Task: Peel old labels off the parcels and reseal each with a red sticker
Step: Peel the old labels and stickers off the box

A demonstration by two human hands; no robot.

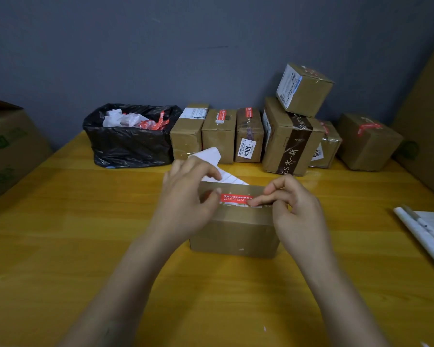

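Observation:
A brown cardboard parcel stands on the yellow table in front of me. A red sticker lies across its top seam. My left hand rests on the parcel's left end, thumb pressing the sticker's left end, while its fingers pinch a white paper sheet that sticks up behind the parcel. My right hand has its fingers curled, and its index fingertip presses the sticker's right end.
A black bin bag of white and red scraps sits at the back left. Several taped parcels line the grey wall, one stacked on top. Large cartons stand at the left and right edges. White rolled paper lies at right.

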